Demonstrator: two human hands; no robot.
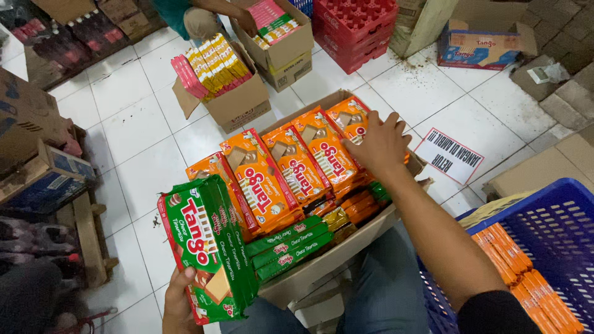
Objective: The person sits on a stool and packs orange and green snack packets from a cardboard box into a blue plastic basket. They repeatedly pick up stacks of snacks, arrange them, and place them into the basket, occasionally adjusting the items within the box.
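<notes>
The right hand (380, 145) lies flat, fingers spread, on the far end of the row of orange packs (291, 164) at the centre of the frame, its palm over the last pack toward the upper right. It presses down on the pack; no fingers are curled under it, so it grips nothing. The left hand (179, 303), at the lower left, is clamped on a stack of green packs (207, 247), thumb on the front face near the bottom edge, with the stack held upright and tilted a little to the left.

The orange packs stand on edge in an open cardboard box (346, 247) that rests on the person's lap. Their long axes run from lower right to upper left, side by side, so the row itself stretches from the green stack up toward the right hand. The right hand is on the row; the left hand is just beside its near end, where the green stack touches the first orange pack.

The orange packs are long, flat, glossy wrappers with a wafer pictured on them. More green packs (288, 247) lie flat along the box's front wall, below the orange row.

At the lower right a blue crate (557, 216) holds more orange packs. At the top another person's hand (247, 23) reaches into a second box (281, 52) on the white tile floor (136, 124).
</notes>
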